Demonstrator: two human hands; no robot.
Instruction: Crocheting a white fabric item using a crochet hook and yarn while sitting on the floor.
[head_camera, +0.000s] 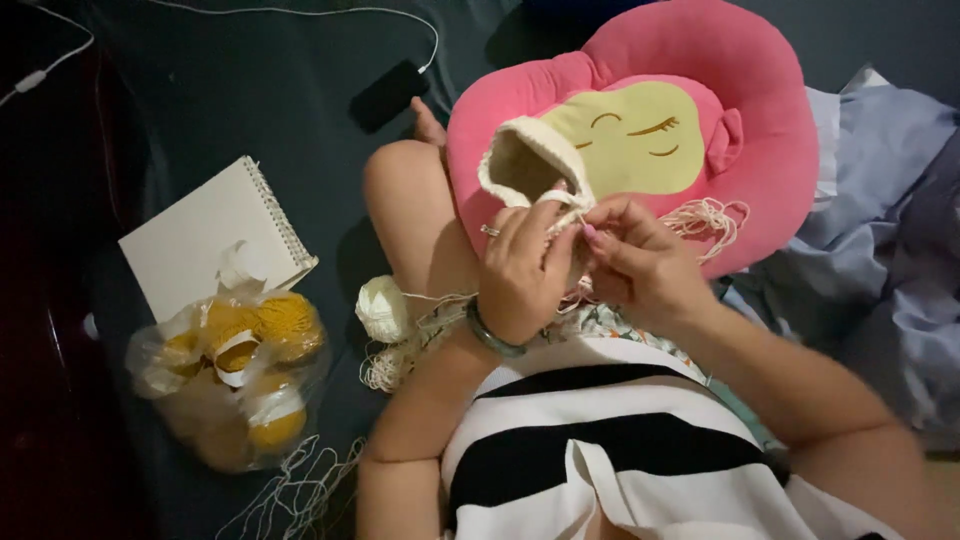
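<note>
Both hands meet over a cream crocheted piece (528, 160) that lies on a pink cushion (760, 120). My left hand (520, 270), with a ring and a green bracelet, grips the near edge of the piece. My right hand (640, 262) pinches the cream yarn right beside it; whether it also holds a hook is hidden by the fingers. A loose tangle of cream yarn (710, 218) lies on the cushion to the right of my right hand. A cream yarn ball (383, 308) rests beside my bare knee (410, 205), its strand running towards my hands.
A clear plastic bag of yellow yarn balls (235, 370) sits at the left on a dark sheet (250, 90), next to a white spiral notebook (205, 235). A black phone (388, 95) with a white cable lies farther back. Blue-grey bedding (890, 230) is bunched at the right.
</note>
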